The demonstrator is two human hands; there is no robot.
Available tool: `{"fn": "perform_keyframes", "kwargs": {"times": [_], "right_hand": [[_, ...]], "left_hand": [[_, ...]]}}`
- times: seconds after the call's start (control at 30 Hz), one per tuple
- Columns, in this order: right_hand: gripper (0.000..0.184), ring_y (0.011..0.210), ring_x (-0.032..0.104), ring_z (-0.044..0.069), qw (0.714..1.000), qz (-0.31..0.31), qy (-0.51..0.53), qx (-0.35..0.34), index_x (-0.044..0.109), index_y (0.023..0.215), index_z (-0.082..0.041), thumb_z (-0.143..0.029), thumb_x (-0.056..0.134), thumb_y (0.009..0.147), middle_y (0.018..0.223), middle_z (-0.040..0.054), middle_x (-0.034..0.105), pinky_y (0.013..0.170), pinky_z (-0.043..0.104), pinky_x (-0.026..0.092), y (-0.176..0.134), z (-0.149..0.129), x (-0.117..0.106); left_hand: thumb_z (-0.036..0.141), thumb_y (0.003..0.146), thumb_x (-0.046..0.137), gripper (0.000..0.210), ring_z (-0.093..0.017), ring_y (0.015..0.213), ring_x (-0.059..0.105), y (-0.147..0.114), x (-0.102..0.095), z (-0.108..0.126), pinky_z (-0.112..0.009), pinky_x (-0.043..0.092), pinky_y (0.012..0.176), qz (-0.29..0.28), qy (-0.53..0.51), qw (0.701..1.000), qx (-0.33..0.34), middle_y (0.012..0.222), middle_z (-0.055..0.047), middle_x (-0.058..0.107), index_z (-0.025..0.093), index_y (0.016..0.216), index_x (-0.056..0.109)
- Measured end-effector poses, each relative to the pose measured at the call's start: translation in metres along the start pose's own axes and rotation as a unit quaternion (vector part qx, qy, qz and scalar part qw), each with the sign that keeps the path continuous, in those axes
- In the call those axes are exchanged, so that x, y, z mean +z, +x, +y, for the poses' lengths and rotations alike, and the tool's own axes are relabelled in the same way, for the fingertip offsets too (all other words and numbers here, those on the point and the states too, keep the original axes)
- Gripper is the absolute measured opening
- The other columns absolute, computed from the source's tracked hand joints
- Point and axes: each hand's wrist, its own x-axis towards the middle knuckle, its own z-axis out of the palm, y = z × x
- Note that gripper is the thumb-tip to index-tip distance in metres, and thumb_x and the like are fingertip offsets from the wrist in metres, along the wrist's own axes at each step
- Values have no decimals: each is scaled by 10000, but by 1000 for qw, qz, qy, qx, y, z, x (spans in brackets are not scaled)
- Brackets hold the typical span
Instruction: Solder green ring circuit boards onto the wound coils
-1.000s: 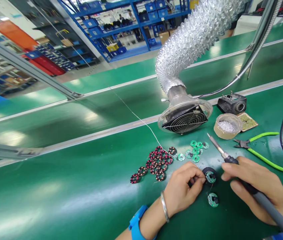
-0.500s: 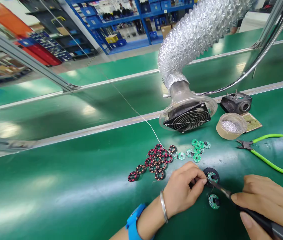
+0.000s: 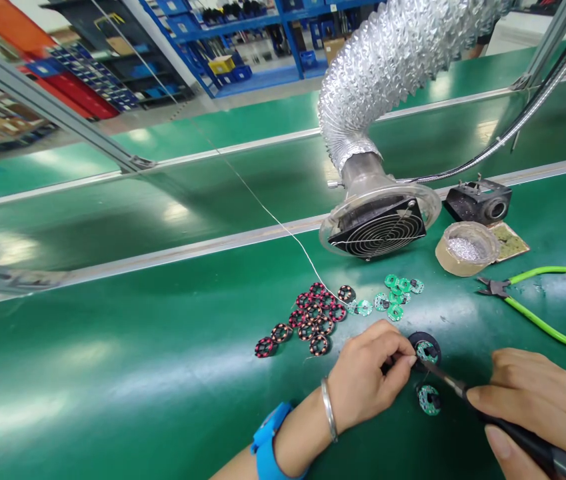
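Note:
My right hand (image 3: 537, 390) grips a soldering iron (image 3: 525, 437) by its dark handle. The iron's tip touches or nearly touches a small round green circuit board (image 3: 427, 352) seated in a black ring (image 3: 419, 338). At the left edge of this board, my left hand (image 3: 375, 367) is closed in a pinch between thumb and forefinger; whatever is between the fingertips is too small to make out. Just below lies a second round board with a black part (image 3: 429, 401). Several copper-and-black wound coils (image 3: 313, 317) and loose green boards (image 3: 397, 297) lie beyond my left hand.
Green-handled cutters (image 3: 537, 303) lie open at the right. Behind them are a tub of silvery bits (image 3: 465, 250), a sponge tray (image 3: 510, 241) and a black holder (image 3: 477, 200). A fume extractor (image 3: 383, 230) hangs overhead; a thin solder wire (image 3: 305, 250) droops toward the boards.
The camera view has shifted slightly. Both hands, the iron and the board keep almost the same positions relative to each other.

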Motion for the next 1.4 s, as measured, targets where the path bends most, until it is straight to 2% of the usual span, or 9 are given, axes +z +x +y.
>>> {"fn": "perform_keyframes", "kwargs": {"times": [0.13,0.3,0.43,0.57,0.63,1.0,1.07,1.2,1.4], "right_hand": [[199,668,642,221,1000,-3,20,-2,577,1016,-219,-137,465,873,698,45,644,579,370,499,1,5,-5],[286,666,631,201,996,61,66,-22,584,1134,-177,-139,481,869,729,54,638,564,334,500,8,18,0],[355,603,578,124,994,-3,111,-15,551,1208,-186,-61,504,880,747,8,646,560,246,487,21,28,16],[315,693,536,141,987,-94,118,-56,564,1147,-176,-39,483,876,807,27,646,623,262,476,32,38,29],[330,711,522,146,984,-114,127,-59,557,1150,-171,-23,474,867,808,28,640,639,269,469,34,42,32],[270,701,545,134,984,-68,158,-45,551,1154,-173,-90,478,908,819,30,640,652,265,476,22,47,39],[272,692,549,132,985,-61,155,-46,553,1150,-167,-84,476,903,805,27,637,644,259,472,22,47,39],[325,688,531,136,985,-64,154,-52,550,1156,-171,-40,467,871,789,21,620,622,246,448,22,47,39],[344,652,445,146,982,-68,151,-89,537,1211,-179,-62,469,895,733,12,579,600,260,394,17,53,41]], "left_hand": [[108,821,549,94,-127,657,560,0,0,0,-214,461,615,-4,2,1000,3,750,-36,610,162,806,624],[90,816,535,112,-128,668,567,0,-1,0,-213,464,624,-3,5,1000,10,757,-36,616,167,808,617],[84,815,523,117,-131,680,572,-1,0,-1,-218,471,638,-7,22,1000,20,769,-34,619,173,814,599],[89,827,512,109,-139,701,579,-3,2,-3,-227,482,656,5,54,997,54,781,-37,608,177,819,576],[90,832,509,111,-140,699,580,-4,3,-3,-231,485,656,8,71,996,62,782,-35,605,180,824,575],[153,846,580,83,-133,692,586,-7,11,8,-226,482,626,27,69,996,54,802,-33,626,195,896,631],[138,850,566,90,-117,648,566,-7,13,11,-215,469,596,34,51,998,23,771,-23,609,191,860,639],[145,815,593,95,-76,535,482,-4,12,13,-187,418,495,36,-27,993,-112,700,8,538,168,723,596],[288,819,601,158,-69,461,526,-1,13,10,-149,393,362,-27,-204,938,-278,659,37,496,164,747,534]]}}
